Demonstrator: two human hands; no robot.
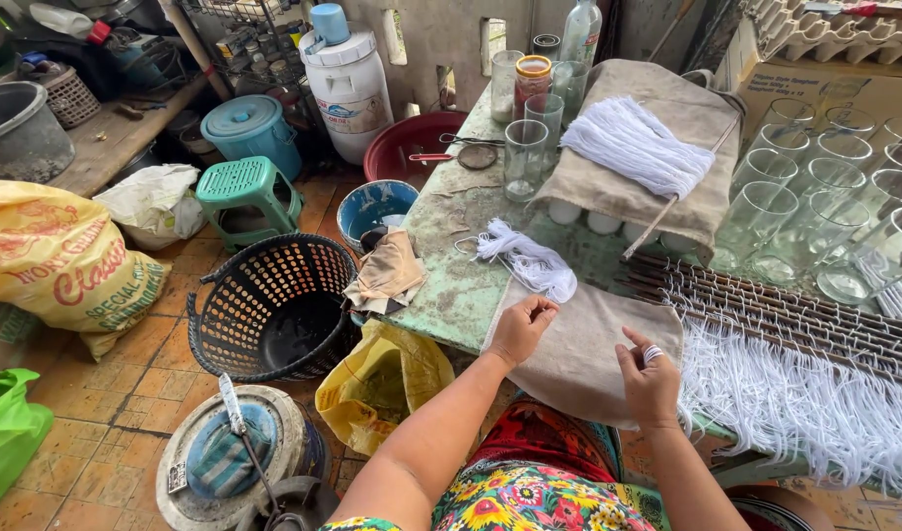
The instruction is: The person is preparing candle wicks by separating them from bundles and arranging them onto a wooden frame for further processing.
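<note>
White threads, green counter, bright florals

We see white string bundles [530, 261] on a mottled green counter [451, 265], a beige cloth [579, 344], a black perforated basket [274, 305], a teal stool [246, 194], a yellow sack [62, 261] with red print, a red basin [412, 143], and a multicoloured floral dress [530, 492].

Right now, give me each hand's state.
Left hand: fingers pinched on a white string.
Right hand: closed, white string wound round one finger.
</note>
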